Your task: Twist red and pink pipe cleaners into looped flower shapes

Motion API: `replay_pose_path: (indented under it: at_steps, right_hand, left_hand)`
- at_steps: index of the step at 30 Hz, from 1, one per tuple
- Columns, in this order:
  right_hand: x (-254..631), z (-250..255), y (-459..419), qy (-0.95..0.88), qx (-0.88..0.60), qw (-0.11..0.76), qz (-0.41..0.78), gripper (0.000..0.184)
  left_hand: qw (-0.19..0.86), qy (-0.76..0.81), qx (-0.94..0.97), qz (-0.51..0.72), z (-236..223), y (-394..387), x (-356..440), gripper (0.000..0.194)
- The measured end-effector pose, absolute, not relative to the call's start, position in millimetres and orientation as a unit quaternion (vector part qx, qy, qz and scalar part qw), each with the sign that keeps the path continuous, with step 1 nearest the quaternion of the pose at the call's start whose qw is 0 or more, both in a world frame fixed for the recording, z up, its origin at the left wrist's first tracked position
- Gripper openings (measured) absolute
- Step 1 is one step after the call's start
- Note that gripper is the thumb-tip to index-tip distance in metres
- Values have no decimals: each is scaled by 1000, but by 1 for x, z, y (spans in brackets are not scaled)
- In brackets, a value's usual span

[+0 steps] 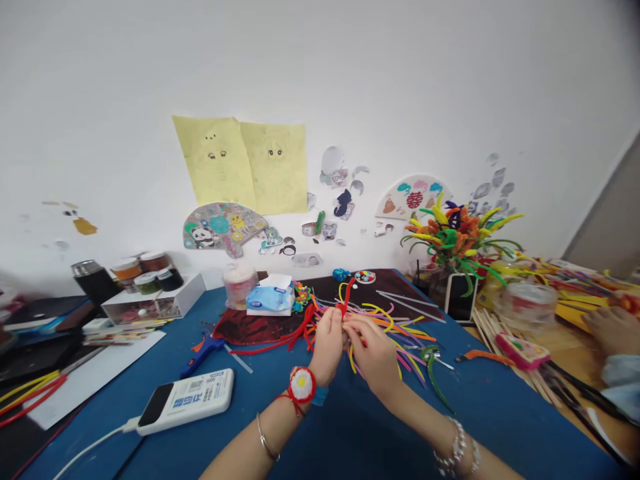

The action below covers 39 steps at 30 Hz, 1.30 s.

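Above the middle of the blue table, my left hand [327, 341] is closed around a red pipe cleaner [348, 293], whose fuzzy end sticks up past the fingertips. My right hand [371, 352] meets it from the right, with thumb and fingers pinched on the lower part of the same piece. The fingers hide most of what lies between them. Behind and beneath the hands spreads a pile of loose pipe cleaners [395, 328] in pink, yellow, orange and purple. More red pipe cleaners [295, 337] lie just left of my left hand.
A tissue pack [270, 298], blue glue gun [203, 357] and white power bank [186, 400] lie to the left. Rightward are a pipe-cleaner bouquet [453, 233], a phone [461, 298] and pliers [431, 353]. Another person's hand [611, 328] is at far right.
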State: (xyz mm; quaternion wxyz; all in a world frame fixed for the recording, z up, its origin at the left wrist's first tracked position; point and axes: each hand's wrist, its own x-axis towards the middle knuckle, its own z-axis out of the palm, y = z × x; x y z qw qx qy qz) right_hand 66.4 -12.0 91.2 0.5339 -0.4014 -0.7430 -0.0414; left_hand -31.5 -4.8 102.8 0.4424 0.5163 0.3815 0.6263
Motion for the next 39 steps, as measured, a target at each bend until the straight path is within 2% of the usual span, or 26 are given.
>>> replay_pose_path:
  at_steps: [4,7,10,13,22,24,27,31,35,39]
  right_hand:
    - [67,103,-15,-701,-398,588,70,13]
    - [76,124,-17,-691,-400,600,51,20]
    - [85,144,-16,-781,-354,513,-36,22]
    - [89,157,-10,-855,-307,411,-75,20]
    - [83,175,18,-875,-401,271,-14,14]
    - [78,171,16,-861,-422,285,-19,14]
    - [70,159,9,-829,-438,344,-40,16]
    - [67,140,1,-801,-399,446,-1,18]
    - [66,125,-3,-751,-353,556,55,19]
    - [59,113,-7,-650,-374,641,162,16]
  left_hand:
    - [283,430,602,611,114,-5,-44,29]
    - [185,456,671,555,117,-7,-50,28]
    - [129,460,713,513,113,-8,-50,26]
    - [94,461,735,489,107,-6,-49,27]
    - [-28,464,812,353,97,-1,-52,28]
    - [2,461,802,380,95,0,-52,27]
    - [108,450,744,483,91,2,-48,26]
    - [335,401,614,591,87,5,-39,27]
    - [555,302,483,606,93,1,-33,31]
    - [611,243,443,609,101,-6,-30,36]
